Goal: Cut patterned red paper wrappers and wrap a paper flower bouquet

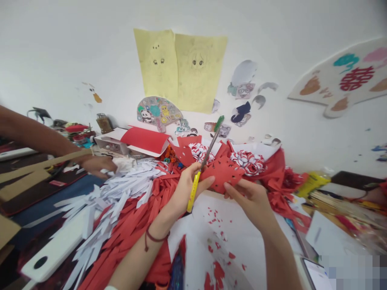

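Note:
My left hand pinches the left side of a red paper cutting pierced with many small holes. Across that same hand rests a slim tool with a yellow handle, a long metal shaft and a green tip pointing up and away; its exact kind is unclear. With thumb and fingers closed, my right hand grips the cutting's lower right edge. Below both hands, a white sheet carries scattered red paper scraps. Red and white paper flowers lie just behind the cutting.
Piles of white paper strips and red paper strips spread on the left. Another person's hand reaches into the white strips. A red and white box stands by the wall. At lower right is a phone.

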Demonstrator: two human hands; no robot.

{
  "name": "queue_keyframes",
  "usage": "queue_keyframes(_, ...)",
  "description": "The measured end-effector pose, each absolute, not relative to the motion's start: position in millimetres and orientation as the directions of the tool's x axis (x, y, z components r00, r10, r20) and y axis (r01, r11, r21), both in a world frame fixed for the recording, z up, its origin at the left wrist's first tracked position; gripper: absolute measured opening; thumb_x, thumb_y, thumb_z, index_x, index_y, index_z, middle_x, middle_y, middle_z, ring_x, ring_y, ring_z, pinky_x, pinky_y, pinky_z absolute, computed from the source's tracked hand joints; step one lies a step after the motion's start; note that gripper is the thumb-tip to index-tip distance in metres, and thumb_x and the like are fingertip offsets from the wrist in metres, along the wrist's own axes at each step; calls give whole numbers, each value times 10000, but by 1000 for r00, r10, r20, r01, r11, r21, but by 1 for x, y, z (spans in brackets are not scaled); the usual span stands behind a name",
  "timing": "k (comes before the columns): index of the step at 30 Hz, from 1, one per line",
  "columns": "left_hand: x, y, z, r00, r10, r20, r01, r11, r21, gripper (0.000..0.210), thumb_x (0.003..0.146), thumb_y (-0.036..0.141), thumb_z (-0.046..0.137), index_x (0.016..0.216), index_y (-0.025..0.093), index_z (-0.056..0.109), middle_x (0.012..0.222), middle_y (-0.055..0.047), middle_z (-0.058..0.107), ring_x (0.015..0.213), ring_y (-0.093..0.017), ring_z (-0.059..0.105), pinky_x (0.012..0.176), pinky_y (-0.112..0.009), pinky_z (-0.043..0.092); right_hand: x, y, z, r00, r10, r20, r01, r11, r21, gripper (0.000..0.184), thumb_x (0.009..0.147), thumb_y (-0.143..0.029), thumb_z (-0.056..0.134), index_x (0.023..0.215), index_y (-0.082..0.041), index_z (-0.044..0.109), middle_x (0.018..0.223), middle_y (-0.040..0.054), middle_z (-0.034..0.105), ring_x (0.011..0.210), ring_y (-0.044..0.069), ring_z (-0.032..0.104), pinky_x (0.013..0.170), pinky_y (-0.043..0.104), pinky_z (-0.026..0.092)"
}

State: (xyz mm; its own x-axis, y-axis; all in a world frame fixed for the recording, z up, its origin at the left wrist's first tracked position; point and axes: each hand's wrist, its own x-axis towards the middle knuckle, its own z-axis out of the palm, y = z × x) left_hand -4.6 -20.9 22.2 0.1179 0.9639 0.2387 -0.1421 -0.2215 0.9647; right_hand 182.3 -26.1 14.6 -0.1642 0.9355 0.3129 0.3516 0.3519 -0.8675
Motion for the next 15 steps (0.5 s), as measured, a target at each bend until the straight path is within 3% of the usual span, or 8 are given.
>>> queue_keyframes(10,-3,-22,26,140,951,274,-145,-254,956,342,719,396,765,879,153,587,766,19,562,663,-96,485,618,-215,402,184,-26,14,-161,934,318,346,355,-869,280,844,-436,646,739,-177,663,696,32,680,644,176,611,625,282,474)
queue_keyframes(15,-5,-19,24,135,957,258,-59,-252,966,360,706,403,775,844,138,575,726,31,525,632,-83,449,587,-206,375,183,-25,14,-181,931,318,378,364,-851,295,859,-440,619,715,-183,628,674,18,652,648,175,603,620,275,478)
